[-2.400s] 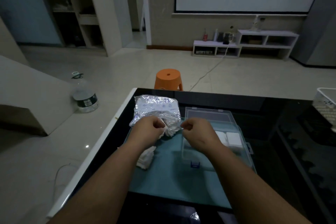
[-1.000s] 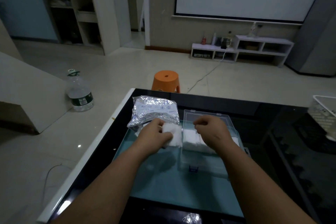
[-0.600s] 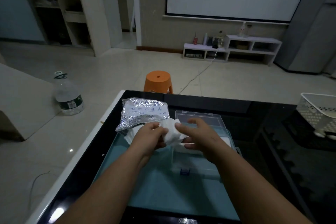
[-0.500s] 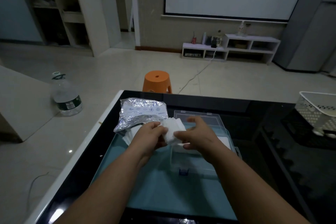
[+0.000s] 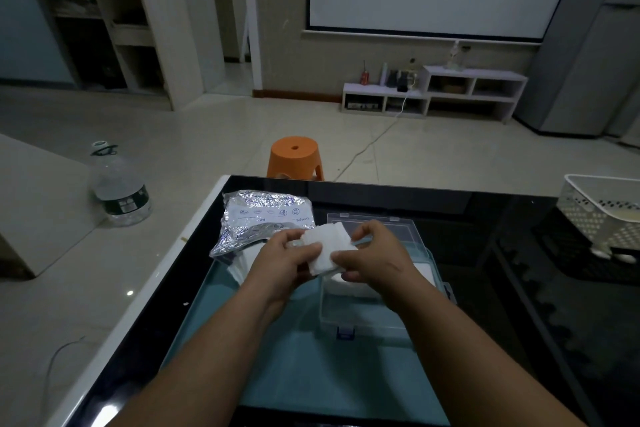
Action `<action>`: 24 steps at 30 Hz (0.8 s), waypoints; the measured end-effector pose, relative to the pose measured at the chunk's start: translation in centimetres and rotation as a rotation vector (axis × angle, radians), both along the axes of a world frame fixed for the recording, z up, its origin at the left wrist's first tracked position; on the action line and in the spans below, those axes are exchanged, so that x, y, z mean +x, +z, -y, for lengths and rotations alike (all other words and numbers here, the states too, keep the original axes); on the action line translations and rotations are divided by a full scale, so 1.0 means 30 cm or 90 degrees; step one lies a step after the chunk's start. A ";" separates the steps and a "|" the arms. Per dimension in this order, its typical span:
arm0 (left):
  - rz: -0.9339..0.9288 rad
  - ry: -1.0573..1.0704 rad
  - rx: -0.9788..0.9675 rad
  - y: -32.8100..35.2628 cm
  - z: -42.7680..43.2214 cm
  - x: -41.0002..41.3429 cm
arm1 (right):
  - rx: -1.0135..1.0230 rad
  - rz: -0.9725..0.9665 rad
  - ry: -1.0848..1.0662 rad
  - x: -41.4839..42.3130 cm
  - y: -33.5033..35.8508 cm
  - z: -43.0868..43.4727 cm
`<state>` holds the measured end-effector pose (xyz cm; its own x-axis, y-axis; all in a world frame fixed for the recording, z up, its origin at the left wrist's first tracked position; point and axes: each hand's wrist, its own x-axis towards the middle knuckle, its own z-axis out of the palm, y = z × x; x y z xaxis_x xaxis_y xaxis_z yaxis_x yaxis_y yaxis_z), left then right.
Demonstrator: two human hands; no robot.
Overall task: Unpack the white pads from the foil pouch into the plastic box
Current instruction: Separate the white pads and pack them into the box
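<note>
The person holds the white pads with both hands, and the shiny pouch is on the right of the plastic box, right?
Not quite. In the head view the left hand and right hand do hold the white pads, but the shiny pouch lies left of the plastic box.

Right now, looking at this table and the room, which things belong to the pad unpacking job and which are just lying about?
Part of the job:
white pads, held between the left hand and the right hand
foil pouch
plastic box

Just lying about:
orange stool
water bottle on the floor
white basket
</note>
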<state>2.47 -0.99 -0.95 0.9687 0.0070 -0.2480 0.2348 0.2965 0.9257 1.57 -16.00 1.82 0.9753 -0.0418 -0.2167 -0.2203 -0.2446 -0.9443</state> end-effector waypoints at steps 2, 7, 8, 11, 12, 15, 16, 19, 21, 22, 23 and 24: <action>-0.023 -0.010 -0.096 0.000 0.004 0.001 | 0.067 -0.013 -0.010 -0.003 0.012 -0.004; -0.057 -0.038 -0.268 0.017 0.002 -0.020 | 0.181 -0.060 0.012 -0.030 0.036 -0.026; -0.058 -0.035 -0.292 0.019 0.003 -0.025 | 0.186 -0.062 0.016 -0.035 0.040 -0.033; -0.064 -0.033 -0.299 0.024 0.006 -0.027 | 0.211 -0.059 0.027 -0.045 0.046 -0.047; -0.072 -0.028 -0.297 0.024 0.005 -0.024 | 0.220 -0.058 0.030 -0.044 0.045 -0.051; -0.079 -0.014 -0.302 0.016 0.003 -0.014 | 0.156 -0.044 0.023 -0.036 0.037 -0.050; -0.076 -0.014 -0.304 0.014 0.003 -0.012 | 0.106 -0.032 0.017 -0.033 0.034 -0.047; -0.060 -0.031 -0.292 0.014 0.009 -0.015 | 0.047 -0.016 0.018 -0.032 0.034 -0.038; -0.049 -0.038 -0.281 0.016 0.014 -0.020 | 0.066 -0.029 0.028 -0.037 0.040 -0.035; -0.046 -0.041 -0.277 0.015 0.015 -0.020 | 0.068 -0.033 0.031 -0.038 0.042 -0.035; -0.049 -0.043 -0.275 0.018 0.014 -0.023 | 0.067 -0.037 0.036 -0.038 0.043 -0.035; -0.052 -0.040 -0.275 0.020 0.014 -0.024 | 0.068 -0.041 0.042 -0.039 0.040 -0.036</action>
